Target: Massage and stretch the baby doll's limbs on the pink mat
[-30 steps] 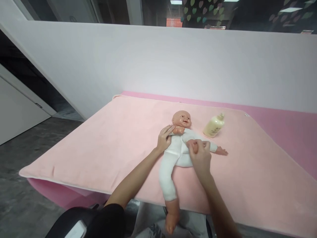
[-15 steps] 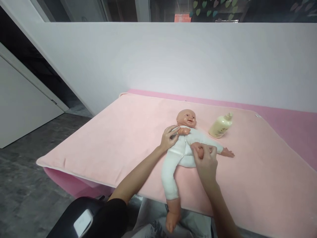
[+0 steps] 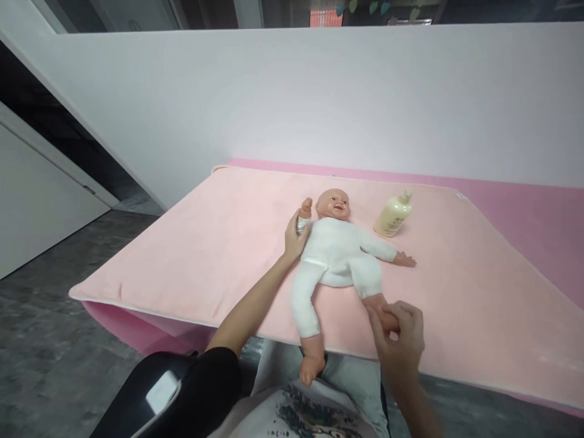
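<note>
A baby doll [image 3: 335, 243] with a white cloth body lies on its back on a pale pink mat [image 3: 182, 255]. My left hand [image 3: 296, 238] is closed around the doll's arm on the left side, whose small hand points up beside its head. My right hand [image 3: 401, 337] grips the doll's foot [image 3: 385, 311] on the right, with that leg stretched toward me. The other leg [image 3: 312, 359] hangs over the mat's near edge. Apart from both hands, a pale yellow pump bottle [image 3: 393, 214] lies tilted to the right of the doll's head.
A white wall [image 3: 292, 97] with a window above it rises behind the pink table [image 3: 524, 213]. At the left are a white door [image 3: 41, 201] and grey floor [image 3: 45, 340]. A white device [image 3: 163, 392] rests on black fabric near my left arm.
My right hand has drawn the doll's bent leg out straight toward me. My left hand has moved the doll's arm from its chest up and outward. The view has shifted slightly.
</note>
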{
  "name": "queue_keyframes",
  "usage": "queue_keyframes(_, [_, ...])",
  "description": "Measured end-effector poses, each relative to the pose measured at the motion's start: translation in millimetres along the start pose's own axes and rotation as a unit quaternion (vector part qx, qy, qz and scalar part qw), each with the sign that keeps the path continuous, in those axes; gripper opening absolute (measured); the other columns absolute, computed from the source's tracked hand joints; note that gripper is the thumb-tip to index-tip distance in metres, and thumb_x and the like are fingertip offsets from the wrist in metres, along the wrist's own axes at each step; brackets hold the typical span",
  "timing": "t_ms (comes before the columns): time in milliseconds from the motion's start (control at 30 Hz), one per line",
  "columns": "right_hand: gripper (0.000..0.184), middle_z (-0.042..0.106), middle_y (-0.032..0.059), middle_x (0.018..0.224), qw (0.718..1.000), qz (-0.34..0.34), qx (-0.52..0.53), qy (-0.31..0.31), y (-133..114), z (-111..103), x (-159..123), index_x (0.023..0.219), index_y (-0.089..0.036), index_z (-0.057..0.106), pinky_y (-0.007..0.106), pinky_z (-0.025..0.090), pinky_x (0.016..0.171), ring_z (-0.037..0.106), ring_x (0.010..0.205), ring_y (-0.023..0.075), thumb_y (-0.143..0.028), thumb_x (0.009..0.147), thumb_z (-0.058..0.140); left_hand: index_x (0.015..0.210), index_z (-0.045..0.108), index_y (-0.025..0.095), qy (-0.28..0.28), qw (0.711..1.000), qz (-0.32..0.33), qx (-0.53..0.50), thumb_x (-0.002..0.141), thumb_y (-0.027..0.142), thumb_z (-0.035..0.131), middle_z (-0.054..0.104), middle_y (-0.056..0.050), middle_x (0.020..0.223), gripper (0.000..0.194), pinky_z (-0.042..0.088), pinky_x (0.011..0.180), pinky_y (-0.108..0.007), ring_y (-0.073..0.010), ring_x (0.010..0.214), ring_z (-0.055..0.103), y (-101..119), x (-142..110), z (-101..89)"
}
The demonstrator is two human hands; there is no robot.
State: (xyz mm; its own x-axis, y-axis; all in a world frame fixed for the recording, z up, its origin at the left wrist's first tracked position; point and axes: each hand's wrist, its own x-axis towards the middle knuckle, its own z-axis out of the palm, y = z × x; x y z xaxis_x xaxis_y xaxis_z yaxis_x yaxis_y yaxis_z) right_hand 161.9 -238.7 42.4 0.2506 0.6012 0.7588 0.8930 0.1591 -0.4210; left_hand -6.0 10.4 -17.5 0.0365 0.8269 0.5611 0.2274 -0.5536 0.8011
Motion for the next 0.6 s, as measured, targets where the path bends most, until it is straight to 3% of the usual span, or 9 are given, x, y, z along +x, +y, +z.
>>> queue_keyframes(200, [0.015, 0.052, 0.0078, 0.087, 1.0, 0.028, 0.006, -0.008, 7, -29, -54, 0.091, -0.018, 0.054, 0.023, 0.047, 0.054, 0.056, 0.079, 0.0173, -0.021, 0.081, 0.065, 0.136, 0.039, 0.019, 0.088, 0.987, -0.11, -0.082, 0.085, 0.043, 0.055, 0.055, -0.012, 0.129, 0.058, 0.047, 0.094, -0.033, -0.021, 0.112, 0.057, -10, 4, 1.4])
queue_keyframes(400, [0.013, 0.054, 0.0078, 0.088, 0.995, 0.017, -0.057, -0.076, 7, -31, -77, 0.091, -0.018, 0.059, 0.02, 0.047, 0.048, 0.061, 0.07, 0.0144, -0.031, 0.087, 0.058, 0.114, 0.045, 0.019, 0.197, 0.935, -0.244, -0.168, 0.086, 0.035, 0.05, 0.058, -0.009, 0.113, 0.032, 0.051, 0.087, -0.028, -0.0165, 0.103, 0.06, -29, 13, -2.6])
queue_keyframes(500, [0.019, 0.054, 0.0076, 0.087, 0.992, 0.021, -0.081, -0.1, 5, -30, -76, 0.091, -0.018, 0.06, 0.02, 0.045, 0.043, 0.061, 0.066, 0.0141, -0.036, 0.089, 0.054, 0.111, 0.043, 0.02, 0.199, 0.93, -0.246, -0.186, 0.086, 0.033, 0.049, 0.057, -0.009, 0.113, 0.029, 0.051, 0.087, -0.028, -0.0156, 0.103, 0.059, -29, 14, -4.4])
queue_keyframes(600, [0.023, 0.054, 0.0069, 0.084, 0.989, 0.022, -0.075, -0.122, 4, -33, -65, 0.09, -0.019, 0.06, 0.019, 0.043, 0.041, 0.06, 0.064, 0.0138, -0.041, 0.09, 0.052, 0.119, 0.04, 0.02, 0.185, 0.946, -0.213, -0.16, 0.083, 0.029, 0.051, 0.055, -0.01, 0.119, 0.039, 0.049, 0.091, -0.03, -0.0171, 0.106, 0.058, -24, 10, -4.6])
